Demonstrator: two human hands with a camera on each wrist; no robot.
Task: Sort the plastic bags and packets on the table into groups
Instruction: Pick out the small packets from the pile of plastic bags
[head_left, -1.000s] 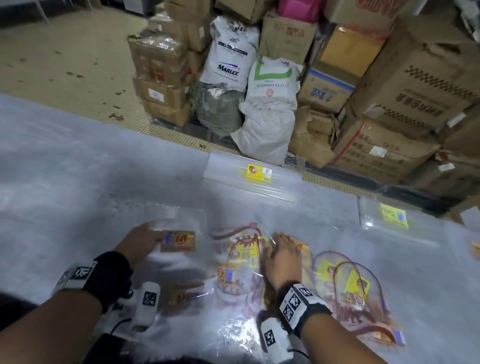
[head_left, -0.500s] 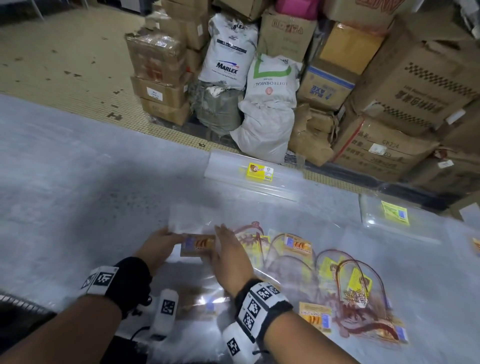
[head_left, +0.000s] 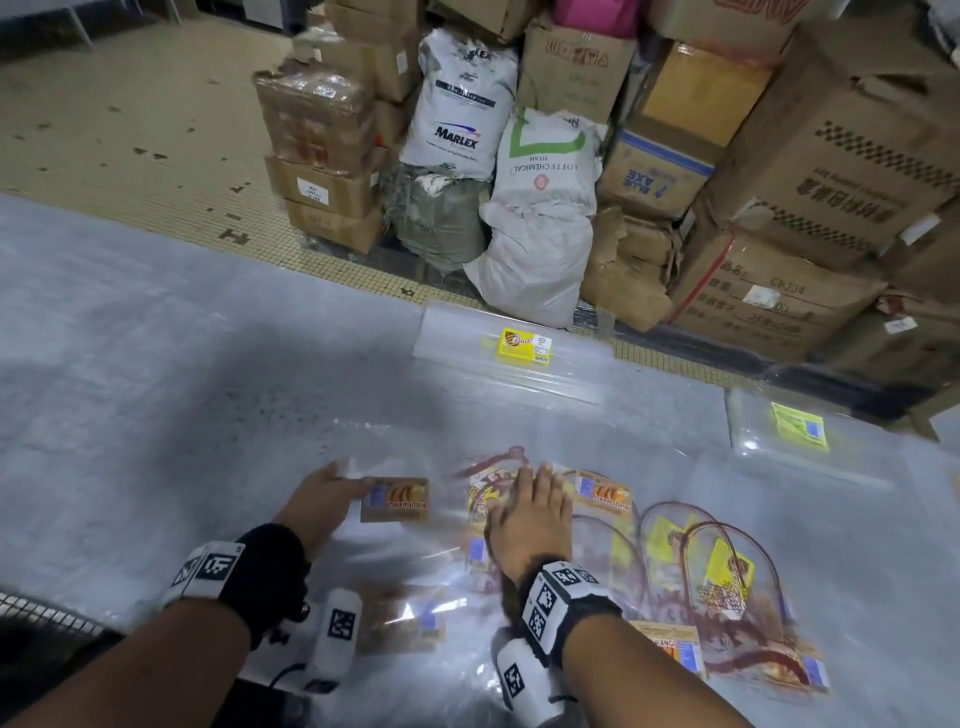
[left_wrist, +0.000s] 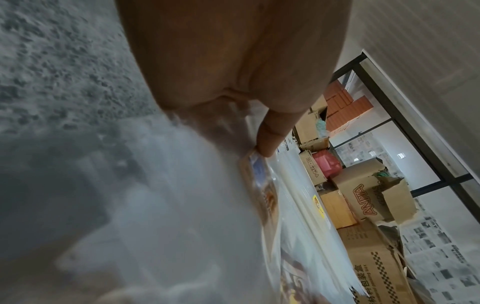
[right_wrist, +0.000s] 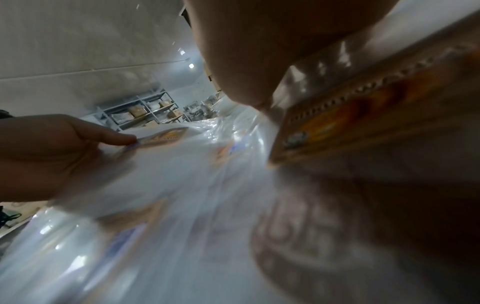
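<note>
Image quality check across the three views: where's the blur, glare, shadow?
Head view: both hands motion-smeared, a dark shadow on the table, glare on the clear bags. Left wrist view: the palm fills the top, plastic below blurred. Right wrist view: near packets smeared and dim, far shelves sharper.

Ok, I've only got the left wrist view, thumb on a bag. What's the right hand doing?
Observer: The right hand lies flat, fingers straight, on the printed bags.
Operator: Any label matching mine nearby?
Observer: Yes, a brown label like the one on your bag shows just right of those fingers.
Operator: Anything off to the far right?
Observer: A clear stack with a yellow label lies there, apart from the printed bags.
</note>
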